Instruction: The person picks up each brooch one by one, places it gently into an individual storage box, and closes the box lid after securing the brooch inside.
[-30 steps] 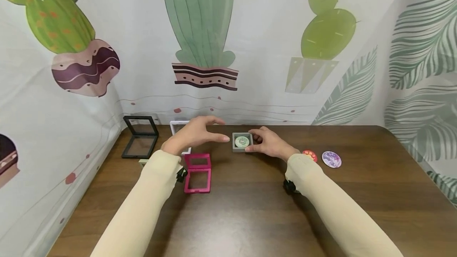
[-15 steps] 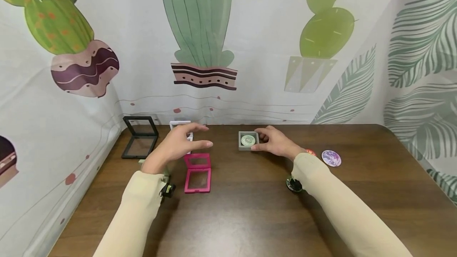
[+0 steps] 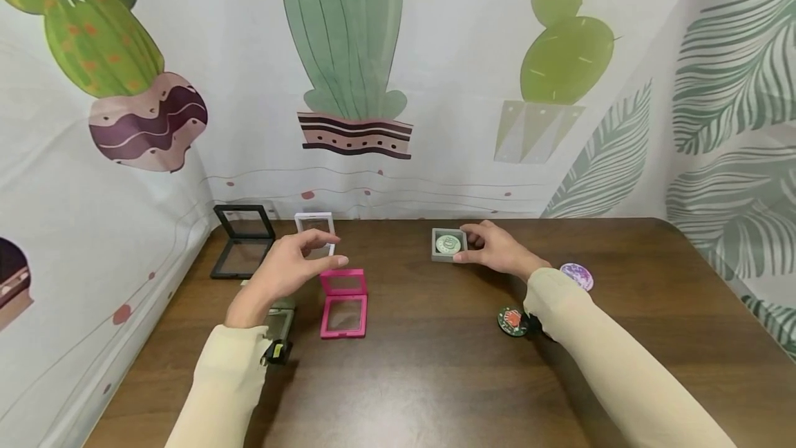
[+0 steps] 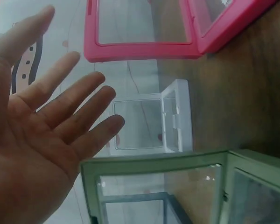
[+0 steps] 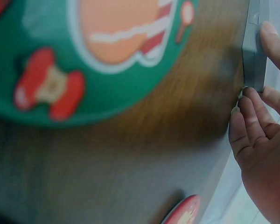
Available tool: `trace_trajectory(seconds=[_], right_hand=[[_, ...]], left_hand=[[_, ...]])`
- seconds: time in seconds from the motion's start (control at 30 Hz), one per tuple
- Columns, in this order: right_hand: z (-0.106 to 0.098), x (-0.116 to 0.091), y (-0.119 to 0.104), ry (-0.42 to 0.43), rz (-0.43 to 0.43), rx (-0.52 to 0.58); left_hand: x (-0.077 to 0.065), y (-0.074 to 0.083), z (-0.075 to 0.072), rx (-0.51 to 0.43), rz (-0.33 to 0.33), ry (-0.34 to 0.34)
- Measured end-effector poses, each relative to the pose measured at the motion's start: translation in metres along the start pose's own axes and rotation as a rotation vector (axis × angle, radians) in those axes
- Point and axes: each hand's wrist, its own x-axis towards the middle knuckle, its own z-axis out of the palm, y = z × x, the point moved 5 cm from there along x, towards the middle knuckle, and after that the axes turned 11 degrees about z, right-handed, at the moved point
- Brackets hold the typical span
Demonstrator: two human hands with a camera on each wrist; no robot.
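Observation:
My right hand (image 3: 497, 249) pinches the right side of a small grey square display case (image 3: 450, 259) between thumb and fingers. Inside the case sits a round pale green badge (image 3: 448, 245). The right wrist view shows the edge of the case (image 5: 254, 56) between thumb and fingertips. My left hand (image 3: 289, 265), fingers spread and holding nothing, hovers among several hinged clear-window frames. Nearest to it are a pink frame (image 3: 344, 332), a white frame (image 3: 314, 216) and a green frame (image 4: 154, 163). In the head view the left wrist partly covers the green one.
A black frame (image 3: 242, 254) stands unfolded at the back left. Under the right forearm lies a dark green round badge (image 3: 511, 321), and a purple badge (image 3: 577, 274) is farther right. A red badge (image 5: 184, 211) appears low in the right wrist view. A printed curtain (image 3: 460, 185) borders the table.
My right hand has slid the grey case with its badge to the right. The left hand has drawn away to the left and nearer to me. The red badge is now hidden behind the right arm.

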Motion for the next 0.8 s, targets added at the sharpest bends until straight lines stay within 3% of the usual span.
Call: trace_trajectory(seconds=[0.33, 0.53, 0.8], right_hand=[[-0.006, -0.004, 0.013, 0.012, 0.043, 0.001], [-0.006, -0.005, 0.017, -0.006, 0.082, 0.038], [-0.011, -0.007, 0.019, 0.021, 0.077, 0.078]], left_hand=[[-0.009, -0.001, 0.004, -0.032, 0.017, 0.018], [-0.015, -0.003, 0.001, -0.016, -0.021, 0.034], [-0.015, 0.0, 0.0, 0.022, 0.007, 0.034]])
